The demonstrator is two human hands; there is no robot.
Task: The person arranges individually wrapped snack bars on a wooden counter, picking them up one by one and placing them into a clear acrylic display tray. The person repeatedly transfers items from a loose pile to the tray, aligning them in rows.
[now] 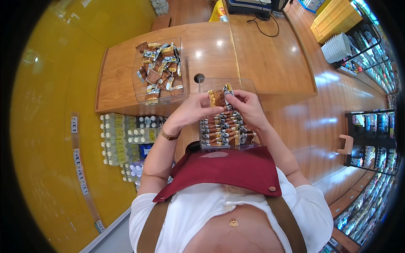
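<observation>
A small wrapped snack [217, 98] in brown, gold and silver-black film is held between my two hands. My right hand [250, 109] pinches its silver-black end, thumb on top. At the other end are the fingers of my left hand [191, 110], its thumb lying along the lower edge. Beneath them is a clear plastic tray [200, 136], close against my red apron [224, 167]. Rows of similar wrapped snacks [229, 129] line the tray, packed side by side. My hands hide part of its far half.
Another clear tray [172, 99] with loose, jumbled packets [155, 76] stands on the wooden counter [205, 41]. A round cable hole [199, 78] lies between the trays. Bottled drinks [115, 139] stand low at left. A cable [275, 31] crosses the counter's far end; a stool [345, 144] is at right.
</observation>
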